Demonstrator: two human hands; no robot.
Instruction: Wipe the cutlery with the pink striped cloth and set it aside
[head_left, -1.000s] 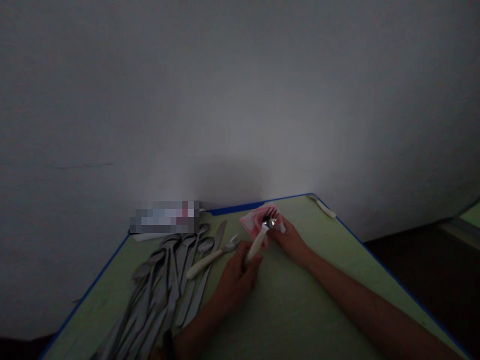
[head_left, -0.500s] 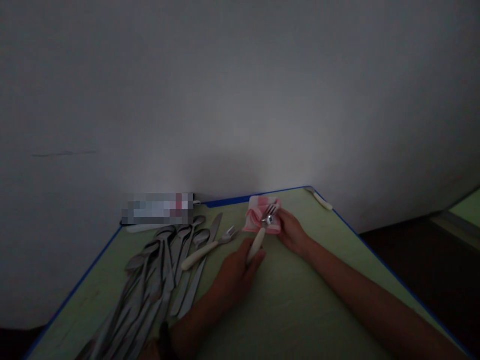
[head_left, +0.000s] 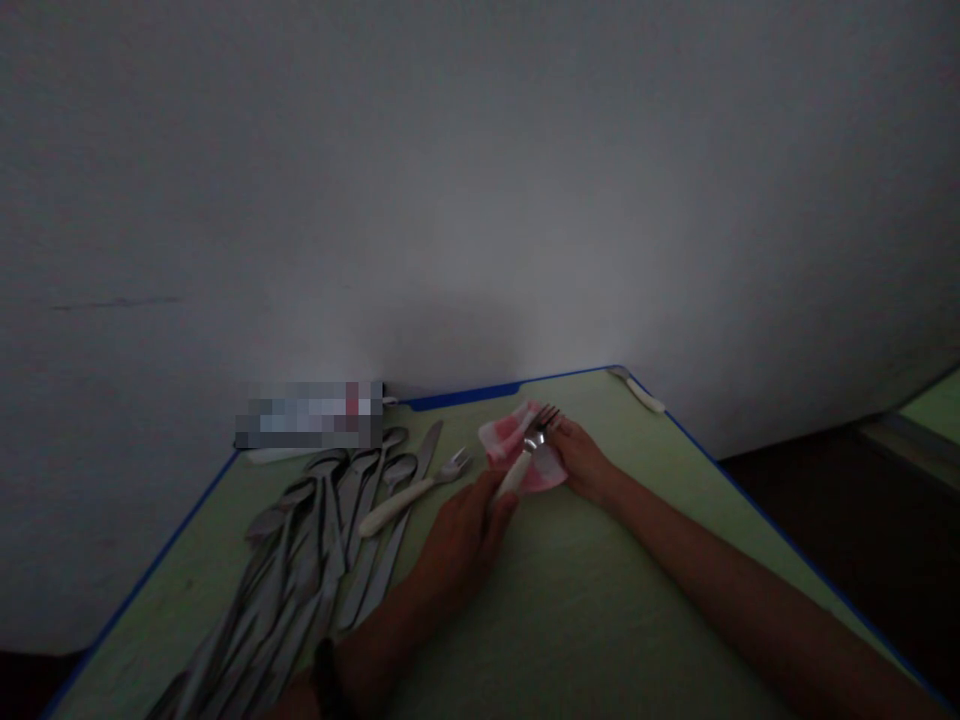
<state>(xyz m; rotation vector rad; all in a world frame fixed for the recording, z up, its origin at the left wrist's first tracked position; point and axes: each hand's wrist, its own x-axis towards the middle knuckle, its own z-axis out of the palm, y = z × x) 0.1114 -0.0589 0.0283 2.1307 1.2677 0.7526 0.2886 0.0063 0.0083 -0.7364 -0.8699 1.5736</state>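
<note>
My left hand (head_left: 474, 525) is closed round the pale handle of a fork (head_left: 516, 476), its tines pointing away from me. Under and behind the fork's head is a pink and white cloth (head_left: 499, 432). My right hand (head_left: 581, 455) grips the cloth's right side near the tines, fingers partly hidden behind it. Left of my left hand lies another pale-handled fork (head_left: 397, 506), resting across a table knife (head_left: 429, 452) and a spoon. Beyond it, a pile of metal spoons and other cutlery (head_left: 300, 540) spreads toward the near left.
The green table (head_left: 600, 600) has a blue edge and stands against a grey wall (head_left: 480, 200). A blurred-out flat item (head_left: 307, 415) lies at the far left corner. A piece of cutlery with a pale handle (head_left: 643, 393) lies at the far right corner.
The cloth has shifted and been refolded, now hanging lower beneath the fork's head. My left hand has moved slightly left with the fork; both hands keep their hold.
</note>
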